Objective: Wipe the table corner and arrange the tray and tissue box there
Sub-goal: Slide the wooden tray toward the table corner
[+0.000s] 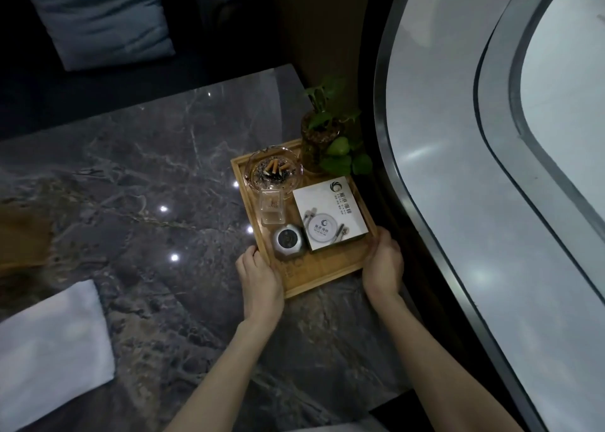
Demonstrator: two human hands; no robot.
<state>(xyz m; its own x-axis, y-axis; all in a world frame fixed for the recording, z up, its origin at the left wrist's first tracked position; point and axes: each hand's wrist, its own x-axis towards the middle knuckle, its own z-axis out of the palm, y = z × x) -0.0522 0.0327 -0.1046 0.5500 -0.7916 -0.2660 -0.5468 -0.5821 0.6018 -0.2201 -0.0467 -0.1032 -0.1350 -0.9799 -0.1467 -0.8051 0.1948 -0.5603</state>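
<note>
Both bare forearms reach up from the bottom edge of the frame toward its centre, roughly parallel. The left hand [260, 282] sits left of centre, fingers curled forward and thumb on the inner side, closed in a grip. The right hand [383, 263] lies to its right, slightly higher in the frame, fingers likewise wrapped and knuckles up.

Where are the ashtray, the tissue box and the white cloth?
Ashtray [273, 169], head view, on the ash and butts inside.
Tissue box [329, 214], head view, middle of its white top.
Cloth [49, 349], head view, middle of the fold.
</note>
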